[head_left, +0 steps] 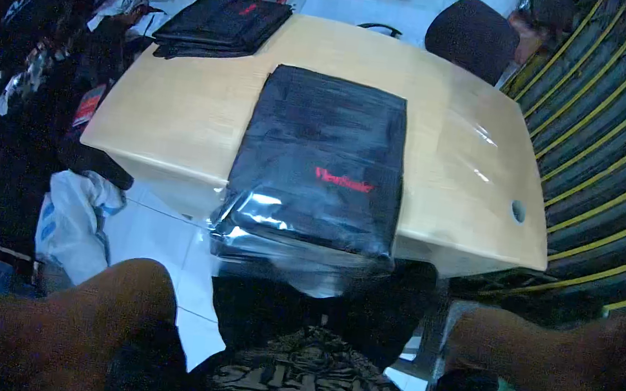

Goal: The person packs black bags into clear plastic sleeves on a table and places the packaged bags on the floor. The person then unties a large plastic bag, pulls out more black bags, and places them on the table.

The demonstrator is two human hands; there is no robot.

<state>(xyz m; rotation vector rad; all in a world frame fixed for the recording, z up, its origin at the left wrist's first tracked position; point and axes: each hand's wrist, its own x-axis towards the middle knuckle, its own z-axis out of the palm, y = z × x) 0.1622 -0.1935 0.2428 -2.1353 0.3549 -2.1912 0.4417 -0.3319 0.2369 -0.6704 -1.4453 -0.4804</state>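
A black fabric bag or cover [323,145] with red ViewSonic lettering lies flat on the light wooden table [462,175]. Shiny clear plastic covers its near end, which hangs over the front edge. At the back left of the table rests a stack of folded black covers [225,24], with a small red mark on top. Bent bare arms show at both sides of my body, well apart from the bag. My hands themselves are outside the picture, so what they hold or touch cannot be seen.
Black bundles with yellow stripes [600,146] line the right side. Behind the table stands a dark chair back [472,38]. A white plastic bag [72,223] sits on the floor at left, near dark plastic-wrapped piles [23,86]. The table has a round cable hole [518,211].
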